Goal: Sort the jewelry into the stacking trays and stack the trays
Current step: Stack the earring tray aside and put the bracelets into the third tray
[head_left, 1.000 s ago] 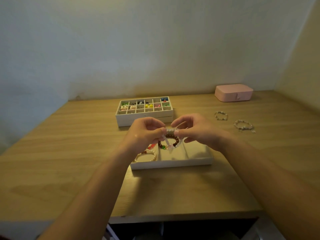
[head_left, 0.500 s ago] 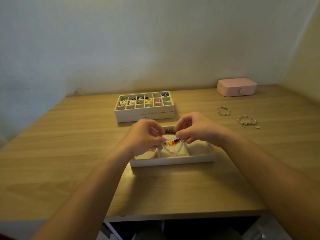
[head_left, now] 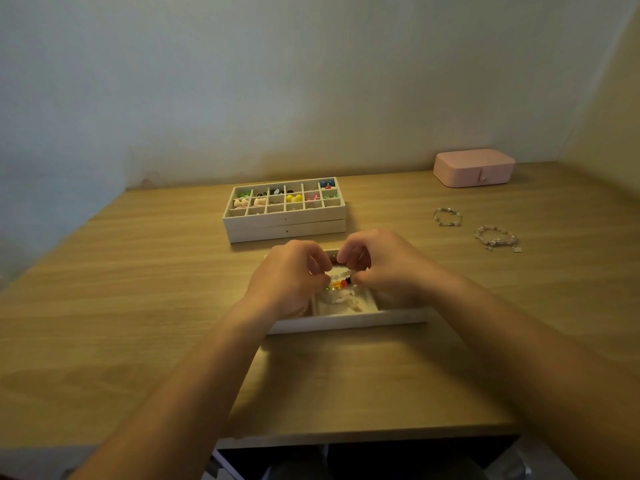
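1. Head view, step in hand: placing of a pale bracelet into the middle compartment of the near tray. Sorting under way; this tray not yet stacked.
2. Head view, hands: left hand and right hand close together over the near tray. Fingers curled, fingertips apparently pinching the upper arc of the pale bracelet. Lower arc blurred, seemingly on the compartment floor.
3. Head view, coloured beads: a short row of green, yellow, orange, red and dark, just between the two hands. Cannot tell whether on a separate strand.
4. Head view, surroundings: stacked trays, two deep, beyond the hands, the upper one divided into small cells holding small bright pieces. Two loose bracelets on the table, well apart from the near tray, on the right. Pink box at the far right, near the wall.
5. Next move, as judged: release of both pinches with the strand inside the compartment walls, then a reach right for the loose bracelets. Finally, the near tray set squarely on the stacked trays.
6. Materials and shapes: beads round, hard and glossy on a limp strand, likely to slump and roll. Trays rigid, pale, straight-walled. Table smooth, wood-grained. Pink box round-cornered, with a small front clasp.
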A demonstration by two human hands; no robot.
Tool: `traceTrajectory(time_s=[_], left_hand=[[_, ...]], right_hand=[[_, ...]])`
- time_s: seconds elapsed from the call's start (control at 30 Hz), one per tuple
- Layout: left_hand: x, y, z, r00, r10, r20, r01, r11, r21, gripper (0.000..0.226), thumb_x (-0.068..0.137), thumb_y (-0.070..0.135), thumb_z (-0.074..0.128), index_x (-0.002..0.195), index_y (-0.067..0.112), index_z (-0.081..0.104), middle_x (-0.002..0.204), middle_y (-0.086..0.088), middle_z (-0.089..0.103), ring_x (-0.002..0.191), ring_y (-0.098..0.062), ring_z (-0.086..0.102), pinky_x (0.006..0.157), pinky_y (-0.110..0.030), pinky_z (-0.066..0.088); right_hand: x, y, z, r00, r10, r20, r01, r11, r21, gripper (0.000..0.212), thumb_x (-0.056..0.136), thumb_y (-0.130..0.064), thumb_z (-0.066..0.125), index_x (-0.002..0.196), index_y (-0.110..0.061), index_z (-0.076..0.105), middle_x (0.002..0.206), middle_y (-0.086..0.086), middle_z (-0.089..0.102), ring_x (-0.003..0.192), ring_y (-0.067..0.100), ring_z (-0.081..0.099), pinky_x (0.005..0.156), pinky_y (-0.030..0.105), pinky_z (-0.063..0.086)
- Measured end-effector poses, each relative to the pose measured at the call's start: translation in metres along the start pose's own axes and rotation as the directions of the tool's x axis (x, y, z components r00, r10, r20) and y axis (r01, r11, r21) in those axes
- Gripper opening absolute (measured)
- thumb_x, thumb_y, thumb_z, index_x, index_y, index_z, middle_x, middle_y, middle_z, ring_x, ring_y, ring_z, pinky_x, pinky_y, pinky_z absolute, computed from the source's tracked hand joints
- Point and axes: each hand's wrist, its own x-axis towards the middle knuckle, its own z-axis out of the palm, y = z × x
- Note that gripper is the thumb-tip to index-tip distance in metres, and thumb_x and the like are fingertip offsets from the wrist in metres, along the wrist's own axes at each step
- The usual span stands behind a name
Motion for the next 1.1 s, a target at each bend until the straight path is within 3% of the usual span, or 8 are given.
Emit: traceTrajectory(time_s=[0.1,0.23,0.43,0.63,0.8,0.97,1.1], left_hand=[[0.0,0.0,0.0,1.0,0.024,0.005,-0.024,0.999,0.04,0.017,0.083,0.024,0.08,0.095,0.033,0.073,0.092,0.011,0.069,0.091,-0.011,0.064,0.081,-0.041,0.058],[-0.005,0.003,-0.002,0.994,0.096,0.054,-0.102,0.988,0.119,0.012,0.089,0.025,0.072,0.096,0.034,0.076,0.094,0.012,0.064,0.09,-0.012,0.059,0.078,-0.034,0.055],[-0.011,0.0,-0.003,0.974,0.128,0.186,-0.157,0.976,0.152,0.016,0.089,0.031,0.07,0.102,0.036,0.077,0.083,0.012,0.065,0.081,-0.01,0.059,0.07,-0.029,0.048],[-0.01,0.0,0.002,0.972,0.115,0.205,-0.148,0.977,0.15,0.015,0.095,0.041,0.064,0.105,0.04,0.076,0.086,0.015,0.063,0.082,-0.01,0.059,0.069,-0.029,0.046],[-0.01,0.003,0.003,0.968,0.132,0.214,-0.166,0.975,0.147,0.008,0.087,0.042,0.075,0.093,0.037,0.075,0.077,0.018,0.055,0.074,-0.006,0.054,0.059,-0.021,0.035],[-0.011,0.005,0.001,0.962,0.157,0.225,-0.196,0.968,0.159,0.01,0.083,0.041,0.079,0.09,0.039,0.073,0.077,0.018,0.053,0.073,-0.004,0.053,0.06,-0.02,0.036],[-0.007,0.003,-0.003,0.958,0.157,0.238,-0.205,0.959,0.194,0.019,0.079,0.045,0.082,0.094,0.037,0.074,0.081,0.016,0.058,0.075,-0.006,0.054,0.064,-0.025,0.042]], right_hand=[[0.0,-0.001,0.002,1.0,-0.029,0.009,0.03,0.997,-0.071,0.033,0.086,-0.002,0.076,0.109,-0.024,0.072,0.093,-0.01,0.067,0.084,0.006,0.065,0.073,0.022,0.059],[0.002,-0.002,0.003,0.999,-0.041,0.006,0.042,0.993,-0.11,0.028,0.084,-0.012,0.081,0.107,-0.026,0.072,0.088,-0.014,0.066,0.077,0.002,0.061,0.064,0.016,0.046],[0.005,-0.002,0.001,0.999,-0.003,-0.034,0.003,1.0,0.013,0.019,0.083,-0.011,0.079,0.101,-0.016,0.077,0.085,-0.008,0.07,0.075,0.004,0.067,0.059,0.011,0.049],[0.003,-0.002,-0.005,0.999,0.01,0.051,-0.011,0.999,0.03,0.012,0.082,-0.011,0.079,0.089,-0.021,0.079,0.081,-0.009,0.073,0.075,0.004,0.069,0.064,0.014,0.052],[-0.001,-0.007,-0.002,1.0,0.008,0.01,-0.007,0.994,-0.109,0.017,0.084,-0.018,0.082,0.1,-0.023,0.077,0.091,-0.009,0.071,0.082,0.005,0.066,0.073,0.024,0.057],[-0.004,-0.009,0.0,1.0,-0.001,0.001,0.001,0.976,-0.217,0.018,0.085,-0.02,0.081,0.1,-0.027,0.075,0.095,-0.012,0.068,0.089,0.007,0.063,0.079,0.032,0.059],[-0.008,-0.008,-0.003,0.998,-0.034,0.055,0.042,0.988,-0.149,0.018,0.088,-0.012,0.077,0.101,-0.026,0.078,0.092,-0.013,0.068,0.085,0.006,0.063,0.064,0.016,0.048]])
